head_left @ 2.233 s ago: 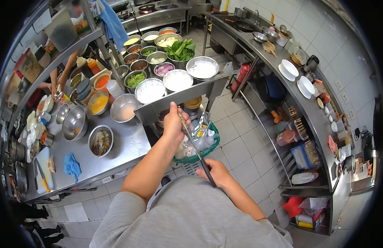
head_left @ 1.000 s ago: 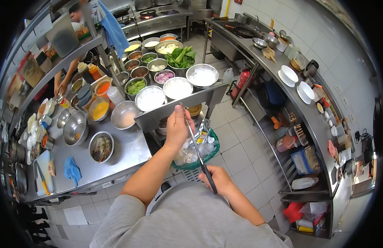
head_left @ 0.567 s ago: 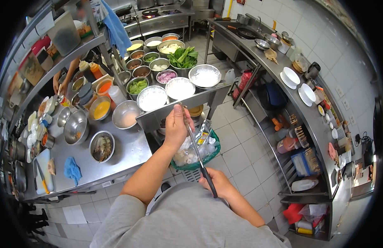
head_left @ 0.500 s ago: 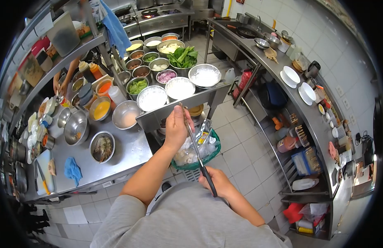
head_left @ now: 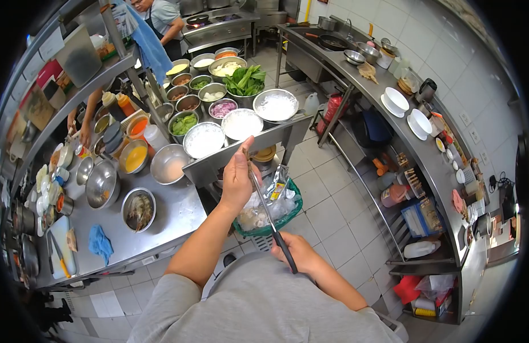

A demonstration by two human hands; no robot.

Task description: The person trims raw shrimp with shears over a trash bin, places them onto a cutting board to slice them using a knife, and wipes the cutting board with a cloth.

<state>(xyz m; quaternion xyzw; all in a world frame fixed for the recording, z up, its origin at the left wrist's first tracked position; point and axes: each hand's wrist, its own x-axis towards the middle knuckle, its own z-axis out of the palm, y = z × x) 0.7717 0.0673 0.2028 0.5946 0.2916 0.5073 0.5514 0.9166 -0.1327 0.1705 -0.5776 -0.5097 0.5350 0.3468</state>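
My right hand (head_left: 297,252) is closed round the black handle of a long, thin knife (head_left: 268,216), seen nearly edge-on. Its blade slants up and away to my left hand (head_left: 236,178), which is raised with thumb and fingers pinched together at the blade's far end. Something small and brownish shows at those fingertips, too hidden to name. Below both hands stands a bin with a green liner (head_left: 299,207), holding clear plastic and scraps. On the steel table to the left, a metal bowl (head_left: 152,196) contains raw shrimp (head_left: 139,210).
A blue cloth (head_left: 100,243) and a white cutting board (head_left: 63,230) with knives lie on the left steel table (head_left: 179,214). Several ingredient bowls and leafy greens (head_left: 244,81) stand ahead. A steel counter (head_left: 379,94) curves along the right. Another person (head_left: 164,23) stands near the stove.
My view has shifted slightly, so the bowls and counters sit a little left. My left fingers have straightened upward somewhat at the blade's end. Another person has come into sight near the stove.
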